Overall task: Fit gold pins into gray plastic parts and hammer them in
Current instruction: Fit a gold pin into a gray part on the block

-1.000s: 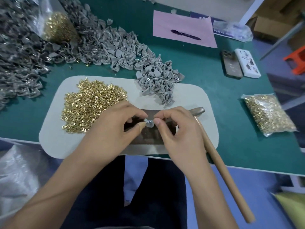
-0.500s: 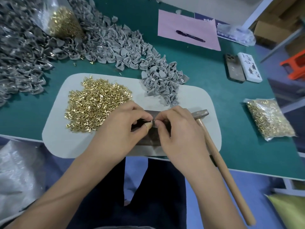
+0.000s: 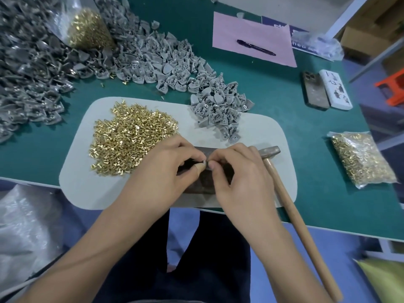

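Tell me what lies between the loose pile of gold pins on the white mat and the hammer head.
In the head view, both hands lie there: the left hand and right hand meet fingertip to fingertip over a dark metal block, between the gold pins and hammer head.

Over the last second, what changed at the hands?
The fingertips of the left hand and right hand closed together over the small gray part, which now barely shows between them. Both hands pinch it above the dark metal block. The hammer, loose pins and part piles stayed put.

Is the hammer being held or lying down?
Lying down. The hammer rests on the gray mat, beside the right hand, ungripped.
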Motion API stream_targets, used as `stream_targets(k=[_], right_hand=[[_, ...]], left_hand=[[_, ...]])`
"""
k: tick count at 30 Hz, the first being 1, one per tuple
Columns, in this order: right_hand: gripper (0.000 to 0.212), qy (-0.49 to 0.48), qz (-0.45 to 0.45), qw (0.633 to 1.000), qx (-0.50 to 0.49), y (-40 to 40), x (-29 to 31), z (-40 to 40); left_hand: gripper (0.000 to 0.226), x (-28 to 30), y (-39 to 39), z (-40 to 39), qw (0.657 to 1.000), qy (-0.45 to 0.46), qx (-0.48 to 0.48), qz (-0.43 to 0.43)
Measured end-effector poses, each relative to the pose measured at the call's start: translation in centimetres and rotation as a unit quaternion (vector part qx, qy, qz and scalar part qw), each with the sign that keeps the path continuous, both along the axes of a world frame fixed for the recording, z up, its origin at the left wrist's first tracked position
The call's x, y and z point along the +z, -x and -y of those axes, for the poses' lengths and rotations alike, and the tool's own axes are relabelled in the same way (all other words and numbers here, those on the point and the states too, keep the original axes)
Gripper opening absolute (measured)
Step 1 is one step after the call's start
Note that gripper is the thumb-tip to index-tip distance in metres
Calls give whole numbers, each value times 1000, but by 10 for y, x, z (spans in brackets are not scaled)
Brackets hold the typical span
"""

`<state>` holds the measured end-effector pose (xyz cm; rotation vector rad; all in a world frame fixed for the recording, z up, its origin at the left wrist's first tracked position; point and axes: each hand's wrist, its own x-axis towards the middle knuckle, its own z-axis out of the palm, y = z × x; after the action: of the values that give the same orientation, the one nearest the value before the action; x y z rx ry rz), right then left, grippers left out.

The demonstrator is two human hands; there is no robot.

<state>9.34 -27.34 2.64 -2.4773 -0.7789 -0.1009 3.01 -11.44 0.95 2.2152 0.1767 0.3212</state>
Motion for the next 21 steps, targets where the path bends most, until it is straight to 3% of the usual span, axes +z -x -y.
stream_targets(k=[6,13,16,19,21], right_hand=[[9,-10,-24,1000,-15,-2,0,2],[9,-100,-65,993,-11,0,3,4],[8,-132,-39,987,-79,-6,-1,24],[19,0,-12,970,-242,-20,-10,56],[36,115,-52,952,-280,-27,-17,70]], left_hand=[[12,2,1,-1,1000,-7,4,-7],[14,2,-1,6,999,-45,26,4],[10,3,-5,11,997,-66,26,-1],[7,5,-8,11,998,-59,18,-13],[7,6,-8,10,998,-54,17,-16]])
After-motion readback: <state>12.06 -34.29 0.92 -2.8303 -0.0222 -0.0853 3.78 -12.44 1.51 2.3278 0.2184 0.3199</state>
